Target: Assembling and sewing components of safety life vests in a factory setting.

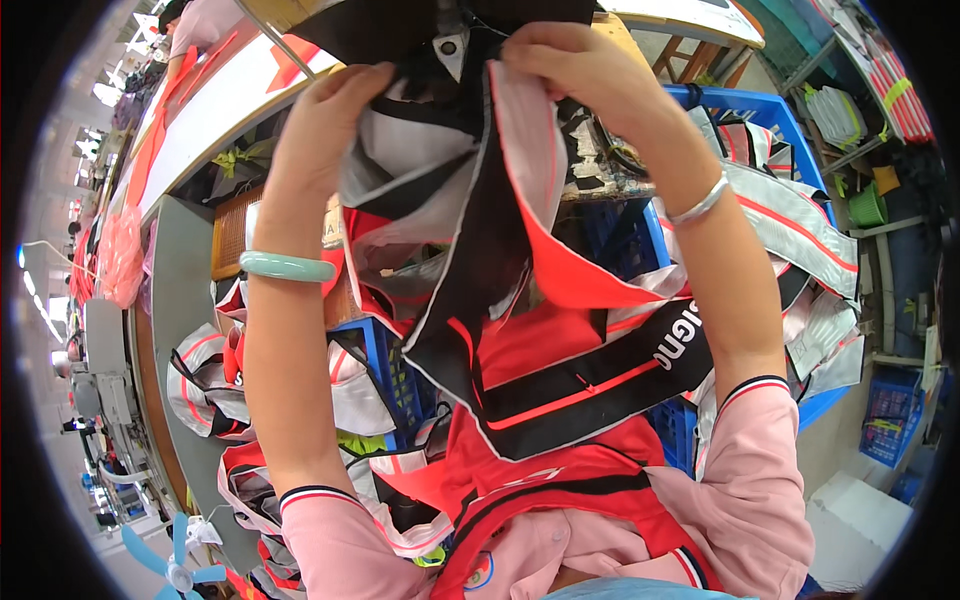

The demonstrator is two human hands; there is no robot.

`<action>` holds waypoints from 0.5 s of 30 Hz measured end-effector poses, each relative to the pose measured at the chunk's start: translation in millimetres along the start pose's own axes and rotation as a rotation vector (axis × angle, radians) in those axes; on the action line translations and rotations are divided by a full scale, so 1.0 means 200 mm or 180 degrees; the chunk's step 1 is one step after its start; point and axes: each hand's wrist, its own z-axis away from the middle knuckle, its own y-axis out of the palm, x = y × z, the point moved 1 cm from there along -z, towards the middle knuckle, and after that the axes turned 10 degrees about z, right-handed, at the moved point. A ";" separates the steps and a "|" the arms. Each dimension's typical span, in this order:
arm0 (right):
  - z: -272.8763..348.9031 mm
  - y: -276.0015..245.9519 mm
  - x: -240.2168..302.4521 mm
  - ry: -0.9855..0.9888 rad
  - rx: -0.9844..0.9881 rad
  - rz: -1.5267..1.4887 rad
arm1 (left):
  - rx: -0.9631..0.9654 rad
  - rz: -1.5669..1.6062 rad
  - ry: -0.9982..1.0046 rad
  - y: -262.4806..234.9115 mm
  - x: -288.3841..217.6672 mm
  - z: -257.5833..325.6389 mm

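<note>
A sewn fabric piece [495,240] of black, red and silver-grey panels hangs in front of me, its lower end draped over my red apron [560,455]. At its upper left edge, my left hand [345,100] pinches the cloth between thumb and fingers. Higher and to the right, my right hand [565,62] grips the upper edge of the same piece. Between the hands, a black part with a small pointed metal plate [451,55] shows at the top of the view. Folds hide part of the fabric's inside.
Blue plastic crates [800,125] heaped with grey, red and black sewn pieces [800,225] stand at my right. More pieces [205,375] pile up at my left beside a grey panel [190,290]. A white table [190,140] and another person [205,25] are at the far left.
</note>
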 end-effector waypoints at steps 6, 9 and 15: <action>0.46 -0.22 0.07 -0.0636 0.0485 0.0251 | 0.0161 0.0053 -0.0160 -0.12 0.01 0.32; 0.82 -0.34 0.21 -0.0533 0.1105 0.0297 | 0.0066 -0.0018 0.0180 -0.10 0.05 0.51; 1.05 -0.01 0.09 -0.0563 0.2353 0.0877 | -0.0043 -0.0078 0.0465 0.02 0.12 0.76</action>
